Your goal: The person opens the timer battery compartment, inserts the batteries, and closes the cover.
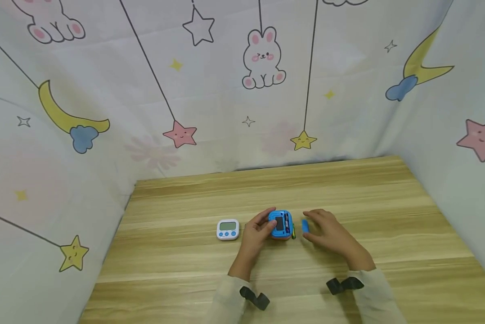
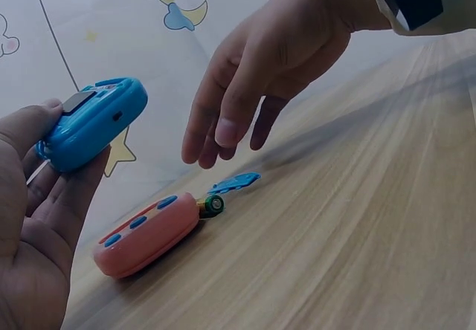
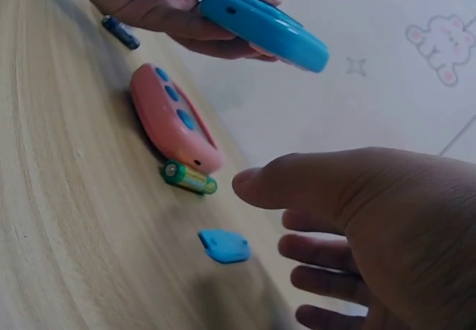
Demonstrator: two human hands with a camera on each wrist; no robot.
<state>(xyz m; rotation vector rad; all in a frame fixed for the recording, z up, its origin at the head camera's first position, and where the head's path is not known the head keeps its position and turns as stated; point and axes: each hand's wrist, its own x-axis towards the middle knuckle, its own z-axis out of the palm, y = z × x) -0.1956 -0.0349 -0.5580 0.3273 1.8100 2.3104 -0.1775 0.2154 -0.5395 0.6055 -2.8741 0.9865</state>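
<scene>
My left hand [image 1: 253, 238] grips a blue digital timer [image 1: 280, 231] raised above the table, its back facing up. The battery compartment is uncovered, and a dark battery [image 1: 286, 221] shows inside it. Below lies a pink timer [image 2: 152, 237] with blue buttons, mostly hidden in the head view. Beside its end rests a green battery [image 3: 186, 177]. My right hand [image 1: 329, 231] hovers over a small blue battery cover [image 3: 225, 246] on the wood, fingers loosely bent and apart from it in the wrist views.
A white timer [image 1: 228, 229] with blue buttons lies left of my left hand. Another dark battery [image 3: 120, 32] lies beyond the pink timer in the right wrist view. Printed cloth [image 1: 226, 90] walls the wooden table [image 1: 177, 270] at the back and sides.
</scene>
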